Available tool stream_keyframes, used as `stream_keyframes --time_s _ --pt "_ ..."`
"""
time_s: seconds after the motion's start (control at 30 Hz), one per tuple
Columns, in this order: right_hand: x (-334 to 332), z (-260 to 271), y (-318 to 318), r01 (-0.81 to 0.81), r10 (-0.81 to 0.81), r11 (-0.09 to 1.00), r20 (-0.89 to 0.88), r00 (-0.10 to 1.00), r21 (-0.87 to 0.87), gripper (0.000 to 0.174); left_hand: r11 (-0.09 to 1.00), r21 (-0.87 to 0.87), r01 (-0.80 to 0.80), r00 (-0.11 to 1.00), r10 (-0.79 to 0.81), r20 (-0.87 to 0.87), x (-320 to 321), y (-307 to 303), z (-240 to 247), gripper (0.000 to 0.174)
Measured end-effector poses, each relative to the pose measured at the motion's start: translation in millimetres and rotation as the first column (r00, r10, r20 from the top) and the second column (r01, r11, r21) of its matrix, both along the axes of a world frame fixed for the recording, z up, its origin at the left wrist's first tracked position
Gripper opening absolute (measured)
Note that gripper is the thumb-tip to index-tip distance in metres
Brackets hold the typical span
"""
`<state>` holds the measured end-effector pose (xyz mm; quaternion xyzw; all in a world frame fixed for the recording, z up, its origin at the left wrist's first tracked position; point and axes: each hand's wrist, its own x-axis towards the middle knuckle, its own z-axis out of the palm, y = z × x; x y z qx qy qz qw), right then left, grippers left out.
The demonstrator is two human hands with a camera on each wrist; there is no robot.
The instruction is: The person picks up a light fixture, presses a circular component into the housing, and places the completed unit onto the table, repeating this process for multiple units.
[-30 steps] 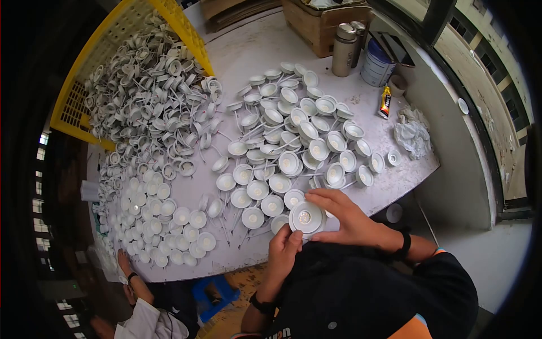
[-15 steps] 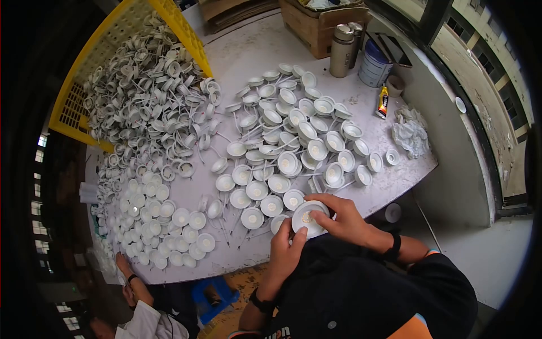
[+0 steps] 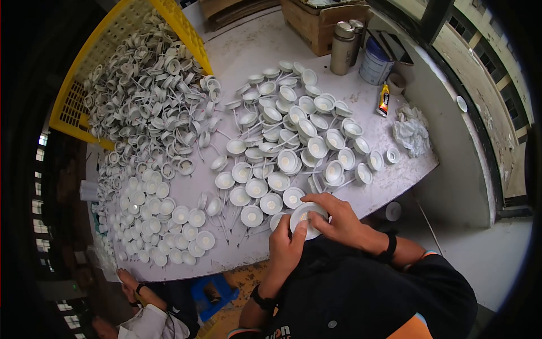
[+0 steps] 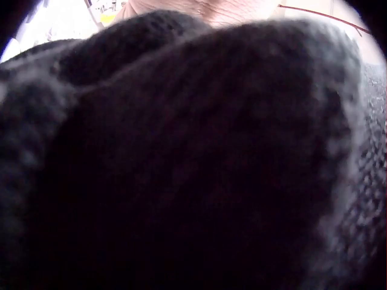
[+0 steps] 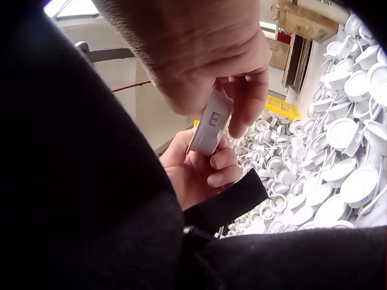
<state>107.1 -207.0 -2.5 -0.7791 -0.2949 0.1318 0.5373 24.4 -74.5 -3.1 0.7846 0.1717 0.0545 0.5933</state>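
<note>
Lamp in hand: I have one round white lamp tilted face-up between both hands, just over the near edge of the table; my right wrist view shows a printed mark on its side.
Left hand: I see it grip the lamp's left rim, thumb on the face, fingers curled round.
Right hand: it holds the lamp's right side, thumb inside the dish, index finger along the far rim.
Left wrist view: dark fabric fills most of it, so I cannot tell the fingers there.
Middle pile: many similar lamps lie just beyond the hands, most with dishes showing.
Left side: a heap of white fittings lies in and before a yellow crate; nearer sits a cluster of white discs, beside a second person in a white sleeve.
Far right: a cardboard box, a metallic bottle, a tub and a yellow tube.
</note>
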Motion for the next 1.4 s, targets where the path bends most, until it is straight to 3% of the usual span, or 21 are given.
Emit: stream_keyframes --time_s 0.17,0.3,0.37,0.4,0.47,0.5,0.6,0.77,0.93,1.07,1.17,1.23,1.3,1.4 --pt "0.3 -4.0 1.7 0.008 -0.007 0.995 -0.010 1.000 0.095 0.031 0.997 0.071 0.005 0.998 -0.009 0.056 -2.4 1.1 -3.2 0.024" --pt "0.6 -7.9 2.4 0.037 -0.022 0.988 -0.102 0.995 0.150 0.032 0.980 -0.190 0.064 0.998 -0.061 0.026 -9.8 3.7 -6.0 0.025" --pt "3.0 -5.0 2.8 0.012 0.031 0.990 -0.300 0.953 0.140 0.031 0.961 -0.271 0.047 0.999 -0.043 0.023 -13.0 5.8 -10.7 0.025" --pt "4.1 -3.3 1.8 -0.009 0.053 0.989 -0.301 0.952 0.147 0.031 0.951 -0.306 0.048 0.999 -0.044 0.020 -14.6 6.5 -12.8 0.027" --pt "4.1 -3.6 4.0 -0.027 0.082 0.995 -0.630 0.772 0.097 0.029 0.958 -0.283 0.040 0.999 -0.048 -0.022 -19.6 11.5 -11.0 0.029" --pt "2.6 -7.0 8.7 -0.063 0.120 0.992 -0.635 0.763 0.112 0.029 0.953 -0.301 0.019 0.999 -0.031 -0.036 -23.1 11.7 -17.2 0.030" --pt "-1.1 -15.4 17.7 -0.043 0.064 0.998 -0.480 0.875 0.054 0.028 0.942 -0.334 -0.047 0.995 0.015 -0.097 -31.2 20.3 -28.6 0.029" --pt "-1.3 -11.4 37.2 -0.196 0.184 0.981 -0.433 0.882 0.018 0.032 0.932 -0.292 -0.212 0.965 0.152 -0.214 -48.7 44.7 -38.8 0.027" --pt "-5.7 -26.3 46.0 -0.243 0.235 0.969 -0.428 0.873 0.036 0.036 0.814 -0.084 -0.574 0.806 0.545 -0.232 -81.5 123.2 -105.1 0.029" --pt "-10.0 -28.1 53.3 -0.283 0.230 0.954 -0.373 0.899 -0.094 0.034 0.821 0.066 -0.568 0.781 0.562 -0.272 -85.1 171.1 -170.2 0.032" --pt "-14.9 -24.7 62.3 -0.316 0.251 0.933 -0.321 0.913 -0.169 0.032 0.852 0.215 -0.477 0.809 0.521 -0.272 -79.4 184.7 -192.1 0.039" --pt "-18.1 -24.2 68.7 -0.324 0.253 0.926 -0.317 0.914 -0.193 0.031 0.851 0.289 -0.439 0.801 0.516 -0.304 -71.4 183.7 -184.1 0.041" --pt "-19.9 -26.4 74.3 -0.307 0.229 0.926 -0.320 0.919 -0.220 0.030 0.859 0.248 -0.448 0.798 0.509 -0.323 -69.3 182.5 -179.1 0.042" --pt "-20.6 -27.8 82.7 -0.283 0.208 0.933 -0.308 0.929 -0.224 0.030 0.851 0.259 -0.457 0.835 0.511 -0.203 -82.3 180.8 -180.1 0.047"
